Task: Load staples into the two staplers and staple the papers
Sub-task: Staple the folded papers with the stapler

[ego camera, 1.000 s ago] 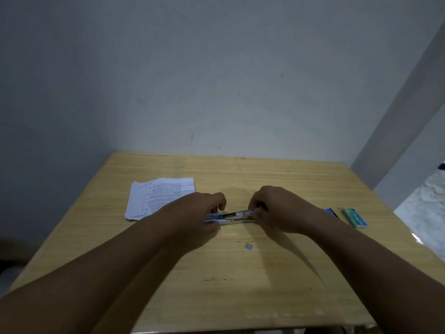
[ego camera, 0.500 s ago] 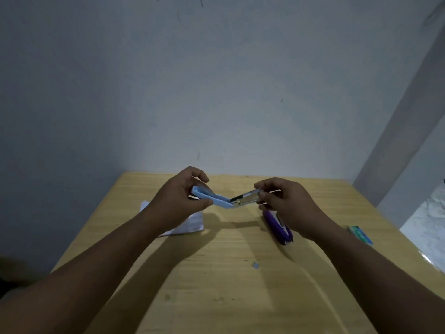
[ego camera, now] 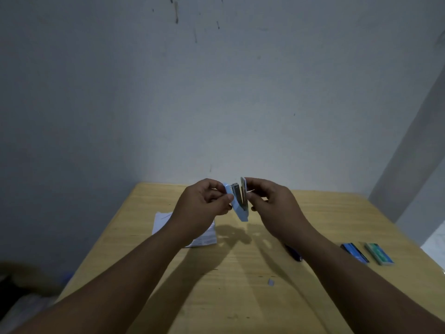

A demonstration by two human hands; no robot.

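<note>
Now you hold the light blue plastic stapler [ego camera: 238, 208] up in the air above the pale wooden table [ego camera: 240, 285], between your two hands and in front of the grey wall [ego camera: 216, 92]. Your left hand [ego camera: 202, 206] grips the blue body of it, with the fingers and thumb curled around the upper end. Your right hand [ego camera: 272, 206] pinches the other arm of the stapler at its top, thumb and fingers closed on it. The stapler is hinged open in a narrow V shape, the hinge pointing down and the two arms pointing up, and you can see the grey metal channel between them. If staples are inside the channel, I cannot tell. On the table, under your left forearm, lies the white printed stack of papers [ego camera: 204, 237], partly hidden. Under your right forearm, the dark purple second stapler [ego camera: 294, 254] lies on the wood, and only a part of it shows. Near the right edge of the table two small flat boxes lie just beside each other, the dark blue staple box [ego camera: 356, 251] and the green staple box [ego camera: 379, 253]. A small grey scrap [ego camera: 271, 281] lies on the wood nearer to you, well apart from the boxes.
</note>
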